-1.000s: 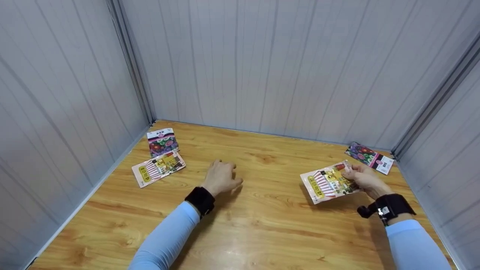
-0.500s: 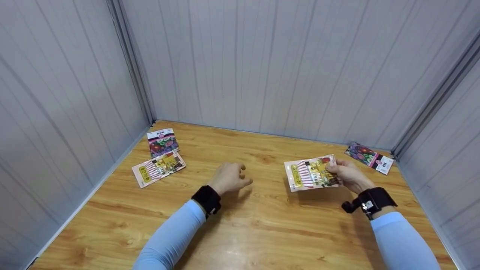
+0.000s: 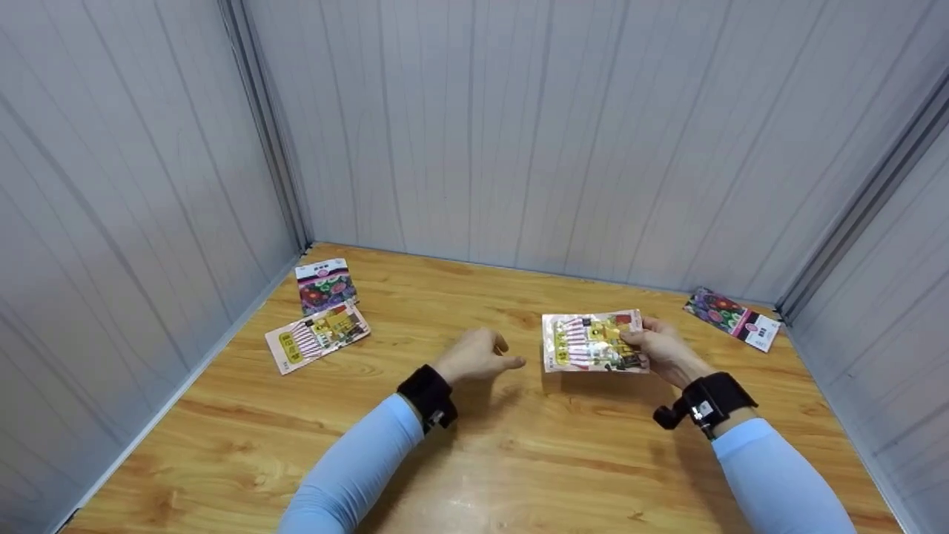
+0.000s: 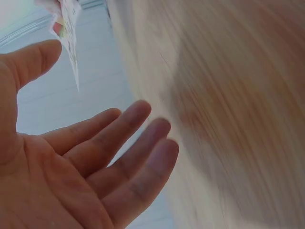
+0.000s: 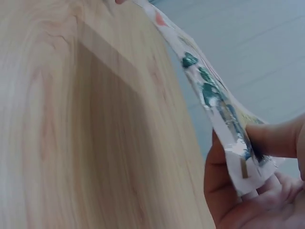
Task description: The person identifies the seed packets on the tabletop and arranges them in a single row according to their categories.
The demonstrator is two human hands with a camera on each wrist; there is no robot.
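Note:
My right hand (image 3: 671, 356) pinches a flat pink packet (image 3: 589, 343) by its right edge, thumb on the printed face and fingers behind. Red-and-white stripes and a yellow label show on it. The right wrist view has the packet (image 5: 209, 95) nearly edge-on, raised off the wood with its shadow below. My left hand (image 3: 478, 356) is held over the table, just left of the packet's free edge, and holds nothing. Its fingers (image 4: 128, 129) are relaxed and spread from the thumb in the left wrist view, where the packet's edge (image 4: 71, 38) appears beyond the thumb.
On the wooden table (image 3: 519, 460), a matching pink packet (image 3: 317, 337) lies at the left, overlapping a flower-printed packet (image 3: 326, 285). Another flower-printed packet (image 3: 732, 319) lies at the back right. Grey panel walls (image 3: 504, 133) rise at the back and both sides.
My right hand has carried the pink packet leftward toward the middle, turning it more level. My left hand has moved right, so the gap between it and the packet has narrowed.

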